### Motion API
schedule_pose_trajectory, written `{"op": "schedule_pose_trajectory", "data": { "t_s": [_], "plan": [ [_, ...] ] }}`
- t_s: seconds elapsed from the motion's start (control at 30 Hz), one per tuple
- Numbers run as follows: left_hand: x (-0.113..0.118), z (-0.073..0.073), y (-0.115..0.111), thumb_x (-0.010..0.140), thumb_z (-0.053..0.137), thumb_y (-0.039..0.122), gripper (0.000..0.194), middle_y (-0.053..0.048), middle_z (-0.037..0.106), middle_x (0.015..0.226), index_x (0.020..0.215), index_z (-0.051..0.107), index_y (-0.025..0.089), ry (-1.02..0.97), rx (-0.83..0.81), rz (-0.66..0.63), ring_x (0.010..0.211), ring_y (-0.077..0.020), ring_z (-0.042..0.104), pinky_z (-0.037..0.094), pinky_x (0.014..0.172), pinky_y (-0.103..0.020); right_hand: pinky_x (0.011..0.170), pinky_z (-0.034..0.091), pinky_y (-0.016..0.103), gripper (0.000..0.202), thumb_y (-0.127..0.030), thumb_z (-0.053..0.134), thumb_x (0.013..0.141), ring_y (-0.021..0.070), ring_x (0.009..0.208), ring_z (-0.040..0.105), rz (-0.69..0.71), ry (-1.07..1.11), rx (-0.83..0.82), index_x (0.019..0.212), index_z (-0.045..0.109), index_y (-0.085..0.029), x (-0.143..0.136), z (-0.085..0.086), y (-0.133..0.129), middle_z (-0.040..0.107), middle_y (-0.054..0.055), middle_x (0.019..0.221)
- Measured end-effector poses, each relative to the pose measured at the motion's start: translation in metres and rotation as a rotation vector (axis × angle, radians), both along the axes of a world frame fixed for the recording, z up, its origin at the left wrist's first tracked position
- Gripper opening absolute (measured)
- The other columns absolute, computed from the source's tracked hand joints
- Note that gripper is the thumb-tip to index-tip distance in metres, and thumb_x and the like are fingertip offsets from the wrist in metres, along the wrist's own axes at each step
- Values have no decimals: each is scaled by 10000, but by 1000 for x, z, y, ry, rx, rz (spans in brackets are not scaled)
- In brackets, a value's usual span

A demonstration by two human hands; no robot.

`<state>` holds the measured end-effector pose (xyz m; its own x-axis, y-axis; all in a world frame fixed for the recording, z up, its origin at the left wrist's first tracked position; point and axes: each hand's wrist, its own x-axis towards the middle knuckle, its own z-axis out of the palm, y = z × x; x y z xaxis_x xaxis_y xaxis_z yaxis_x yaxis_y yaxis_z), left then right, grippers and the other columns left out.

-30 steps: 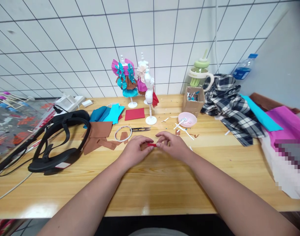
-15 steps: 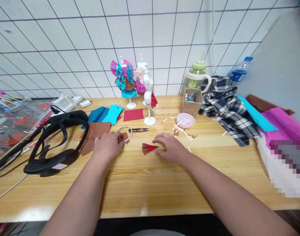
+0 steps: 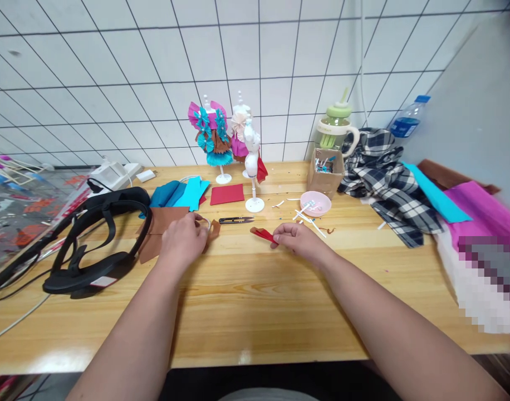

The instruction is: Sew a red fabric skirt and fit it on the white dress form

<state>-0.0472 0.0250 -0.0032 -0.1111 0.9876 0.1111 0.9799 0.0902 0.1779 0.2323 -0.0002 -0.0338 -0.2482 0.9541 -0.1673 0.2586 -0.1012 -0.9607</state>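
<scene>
My right hand is closed in a pinch on the narrow end of a small pleated paper fan, red with a brown edge, held just over the table. My left hand closes round a thin white ring, perhaps a narrow tape roll; the fingers hide most of it. A brown paper scrap lies against that ring. Beyond the hands lie black thread snips. A bare white mini dress form stands behind them, with a red pleated piece at its side.
Two dressed mini forms stand behind, one wearing a pink and blue paper dress. A pink dish, white strips and a cardboard box are at right. Brown sheets and a black headset lie at left.
My right hand has taken hold of the pleated fan, lifting and turning it slightly to the right. My left hand has drawn the white ring in, so less of it shows.
</scene>
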Motion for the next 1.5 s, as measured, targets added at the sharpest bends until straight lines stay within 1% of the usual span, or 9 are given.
{"op": "schedule_pose_trajectory", "data": {
  "t_s": [0.13, 0.23, 0.3, 0.47, 0.7, 0.9, 1.13, 1.3, 1.5],
  "plan": [
    [20, 4, -16, 922, 422, 389, 394, -135, 599, 1255, 1235, 551, 187, -157, 316, -318, 1205, -308, 493, 350, 1032, -458, 596, 391, 258, 90, -233, 576, 800, 150, 663, 602, 28, -361, 284, 817, 659, -202, -6, 4, -9, 715, 13, 745],
    [45, 2, -33, 891, 527, 426, 443, -113, 577, 1304, 1290, 530, 234, -316, 154, -732, 1219, -271, 493, 368, 1031, -415, 642, 375, 285, 122, -203, 562, 822, 175, 740, 603, 106, -602, 530, 844, 680, -224, -14, 8, -17, 713, 14, 801],
    [58, -2, -41, 803, 647, 475, 489, -111, 606, 1265, 1227, 583, 238, -327, 95, -838, 1217, -287, 492, 344, 1041, -435, 665, 375, 294, 133, -196, 549, 840, 181, 761, 602, 131, -658, 614, 841, 679, -223, -17, 10, -21, 711, 18, 805],
    [65, -4, -43, 844, 611, 375, 177, -30, 719, 950, 961, 692, 270, -250, 67, -745, 972, -229, 615, 280, 1015, -480, 664, 379, 282, 109, -195, 576, 843, 163, 742, 593, 119, -615, 611, 850, 683, -215, -18, 9, -21, 711, 7, 802],
    [62, -1, -42, 833, 595, 257, 117, -12, 718, 825, 786, 700, 234, -303, 75, -711, 864, -196, 610, 274, 1007, -456, 677, 401, 268, 78, -231, 601, 853, 136, 687, 570, 110, -460, 663, 870, 671, -203, -18, 8, -20, 699, -1, 786],
    [50, 1, -33, 801, 647, 371, 204, -65, 738, 852, 867, 652, 178, -1021, -114, -410, 739, -176, 616, 432, 715, -300, 875, 454, 349, 243, -264, 530, 892, 199, 951, 607, 7, -490, 690, 1104, 619, -185, -19, -7, -12, 685, 72, 1071],
    [43, 1, -27, 729, 756, 298, 279, -17, 690, 735, 915, 627, 135, -1759, -281, -262, 701, -107, 622, 464, 729, -219, 980, 424, 365, 502, -279, 434, 936, 230, 1241, 506, 275, -765, 642, 1428, 380, -198, -62, -4, 17, 474, 95, 1442],
    [43, -3, -27, 770, 701, 171, 179, -61, 689, 791, 923, 616, 136, -1971, -449, -217, 776, -148, 665, 506, 794, -265, 850, 446, 322, 383, -335, 451, 946, 219, 1077, 587, 264, -854, 628, 1314, 510, -244, -75, -1, 38, 563, 86, 1305],
    [43, -11, -27, 850, 600, 169, 104, -12, 590, 681, 945, 612, 131, -1990, -541, -187, 664, -109, 598, 517, 710, -257, 890, 389, 350, 268, -345, 441, 961, 232, 1013, 559, 142, -890, 615, 1008, 638, -170, -23, -1, 24, 632, 110, 1028]
  ]
}}
